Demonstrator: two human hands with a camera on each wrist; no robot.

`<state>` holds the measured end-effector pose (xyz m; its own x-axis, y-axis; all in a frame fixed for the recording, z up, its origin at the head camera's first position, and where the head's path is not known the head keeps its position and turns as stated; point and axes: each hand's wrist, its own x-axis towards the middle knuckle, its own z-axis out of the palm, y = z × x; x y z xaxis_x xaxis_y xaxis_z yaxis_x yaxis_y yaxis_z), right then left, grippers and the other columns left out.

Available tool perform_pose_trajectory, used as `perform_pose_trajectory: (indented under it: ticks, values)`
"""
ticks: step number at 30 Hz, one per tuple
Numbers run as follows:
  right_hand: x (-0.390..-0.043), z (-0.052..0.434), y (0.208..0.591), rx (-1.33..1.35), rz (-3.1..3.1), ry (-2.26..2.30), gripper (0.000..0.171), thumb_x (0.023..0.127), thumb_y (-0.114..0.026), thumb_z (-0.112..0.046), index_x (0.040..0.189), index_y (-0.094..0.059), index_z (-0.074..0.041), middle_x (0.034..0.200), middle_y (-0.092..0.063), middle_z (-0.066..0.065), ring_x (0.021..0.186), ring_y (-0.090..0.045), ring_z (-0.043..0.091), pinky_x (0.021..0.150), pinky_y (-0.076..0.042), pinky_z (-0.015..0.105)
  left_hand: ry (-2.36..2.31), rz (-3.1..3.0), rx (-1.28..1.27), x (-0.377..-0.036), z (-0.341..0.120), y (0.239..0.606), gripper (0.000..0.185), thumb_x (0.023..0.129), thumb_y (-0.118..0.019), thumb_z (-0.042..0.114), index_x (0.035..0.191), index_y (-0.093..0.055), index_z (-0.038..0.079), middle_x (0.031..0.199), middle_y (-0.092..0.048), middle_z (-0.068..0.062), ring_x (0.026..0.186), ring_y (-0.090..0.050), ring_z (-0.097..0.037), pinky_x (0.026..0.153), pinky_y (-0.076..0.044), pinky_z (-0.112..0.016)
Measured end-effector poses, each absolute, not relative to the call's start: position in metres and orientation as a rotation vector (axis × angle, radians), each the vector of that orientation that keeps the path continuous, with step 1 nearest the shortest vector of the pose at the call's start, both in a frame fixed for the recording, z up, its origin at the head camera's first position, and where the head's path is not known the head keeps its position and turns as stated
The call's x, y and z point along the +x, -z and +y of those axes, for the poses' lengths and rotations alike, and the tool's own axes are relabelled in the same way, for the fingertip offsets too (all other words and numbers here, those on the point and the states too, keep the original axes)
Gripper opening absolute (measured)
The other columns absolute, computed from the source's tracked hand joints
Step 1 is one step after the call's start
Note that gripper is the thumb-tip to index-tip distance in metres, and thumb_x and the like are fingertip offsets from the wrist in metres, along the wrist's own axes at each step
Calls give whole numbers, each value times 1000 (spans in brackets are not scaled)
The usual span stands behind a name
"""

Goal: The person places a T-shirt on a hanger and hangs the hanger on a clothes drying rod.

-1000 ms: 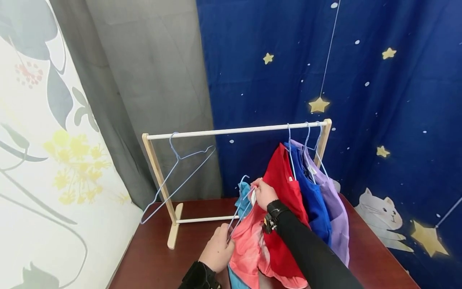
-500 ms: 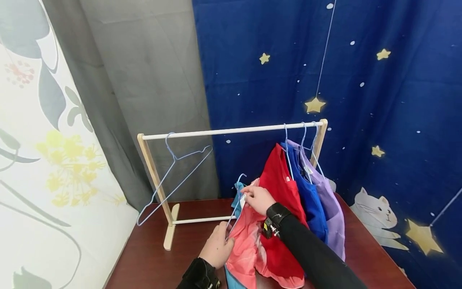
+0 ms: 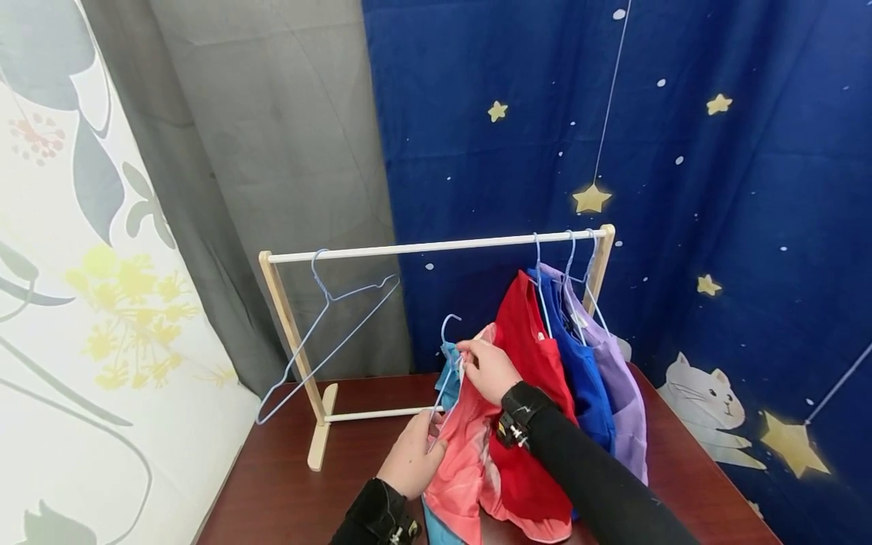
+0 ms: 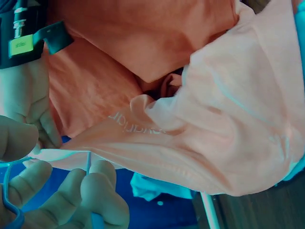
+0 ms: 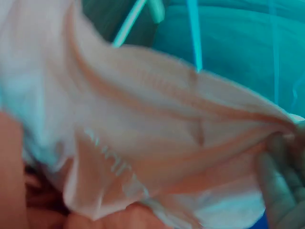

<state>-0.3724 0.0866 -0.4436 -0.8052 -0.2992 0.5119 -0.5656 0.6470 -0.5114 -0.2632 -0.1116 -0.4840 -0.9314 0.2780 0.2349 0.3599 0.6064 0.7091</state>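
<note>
A pink shirt (image 3: 459, 469) with pale lettering hangs bunched between the two hands in the head view. My left hand (image 3: 412, 458) grips a light blue wire hanger (image 3: 441, 397), whose hook points up beside the shirt's edge. Wire passes between the left fingers (image 4: 97, 191) in the left wrist view. The right hand (image 3: 489, 371) pinches the shirt's edge near the hanger's upper part. That shirt (image 5: 157, 109) stretches toward a hand (image 5: 281, 181) at the right edge of the right wrist view. Light blue cloth (image 3: 448, 386) shows behind the hanger, partly hidden.
A wooden rack with a white rail (image 3: 422, 247) stands on the dark red table (image 3: 286, 499). A bare hanger (image 3: 327, 341) hangs at its left. Red (image 3: 534, 348), blue (image 3: 589, 386) and purple (image 3: 623, 401) garments hang at the right, close by the right forearm.
The hanger's hook has risen slightly and come more upright. My right hand's fingers have shifted along the pink shirt's edge, closer to the hanger. The head view has turned slightly right.
</note>
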Motion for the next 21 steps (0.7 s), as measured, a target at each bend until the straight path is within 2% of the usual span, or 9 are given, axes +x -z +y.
perform_pose_trajectory:
  ticks: [5,8,12,15,18,21]
  values:
    - [-364,81,432,667,-2506,-827,26,96,-63,-7,121,-72,-10,102,-71,3,85,-64,18,85,-54,36,1192,-2720,-548,-263,-114,480,31,94,-65,12,122,-55,5,104,-57,-3,93,-59,-18,81,-52,-40]
    - [-356,80,426,773,-2432,-658,23,96,-67,-10,117,-76,-12,97,-66,0,88,-60,18,81,-52,31,1219,-2702,-548,-265,-114,480,29,93,-66,10,120,-55,7,103,-57,-3,92,-59,-18,81,-52,-40]
    - [-354,81,421,926,-2271,-605,19,93,-70,-8,109,-79,-8,104,-61,8,107,-56,28,94,-45,40,1263,-2668,-561,-267,-114,480,28,94,-65,8,119,-54,9,102,-58,-4,88,-60,-16,81,-52,-40]
    - [-355,82,422,997,-2257,-717,16,95,-62,-5,103,-76,-7,112,-65,11,117,-55,32,104,-39,49,1282,-2654,-576,-267,-113,479,27,94,-66,7,119,-54,8,100,-58,-5,86,-61,-16,79,-52,-39]
    - [-354,82,424,1024,-2296,-809,16,98,-55,-8,96,-71,-9,96,-65,4,105,-58,26,101,-40,47,1301,-2654,-598,-267,-110,478,26,94,-66,7,118,-55,8,102,-59,-6,87,-62,-17,80,-52,-41]
    - [-353,82,425,1010,-2315,-801,16,101,-53,-12,89,-64,-11,85,-56,0,94,-57,22,105,-38,49,1337,-2670,-636,-267,-108,479,28,95,-66,12,120,-54,8,107,-60,-8,90,-63,-18,82,-53,-42]
